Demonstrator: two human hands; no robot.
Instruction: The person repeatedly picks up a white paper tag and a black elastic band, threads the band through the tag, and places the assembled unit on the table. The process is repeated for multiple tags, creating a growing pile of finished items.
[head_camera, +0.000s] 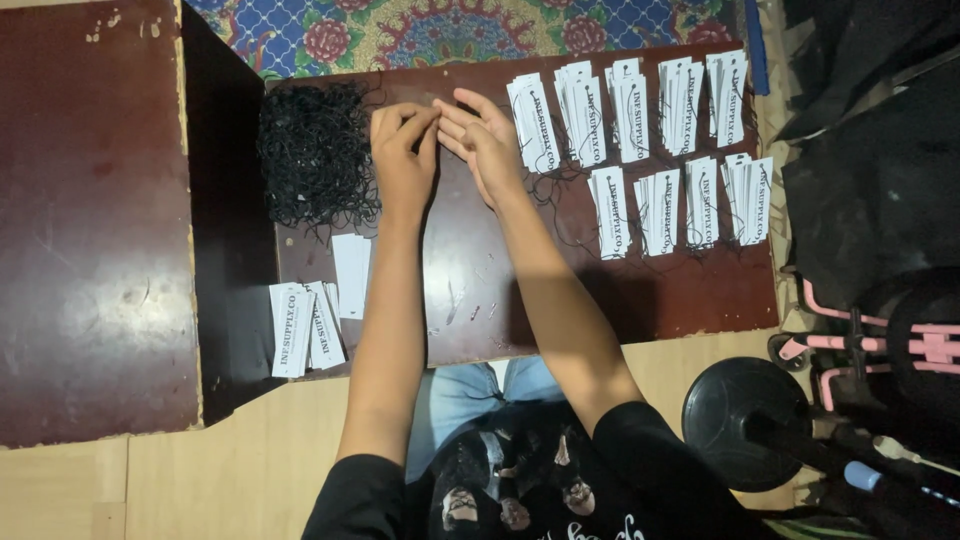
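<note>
My left hand (403, 150) and my right hand (485, 135) meet fingertip to fingertip over the far part of a low dark brown board (560, 300). What they pinch between them is too small to make out; it may be a thin black string. A tangled heap of black string loops (315, 150) lies just left of my left hand. Unstrung white paper tags (310, 320) lie near the board's front left corner. Small piles of white tags with black strings (640, 130) are laid out in two rows to the right of my right hand.
A larger dark brown tabletop (90, 220) stands to the left. A patterned blue rug (450, 30) lies beyond the board. At right are black fabric (870, 190), a pink frame (880, 345) and a round black base (745, 415). My knees (490, 390) sit under the near edge.
</note>
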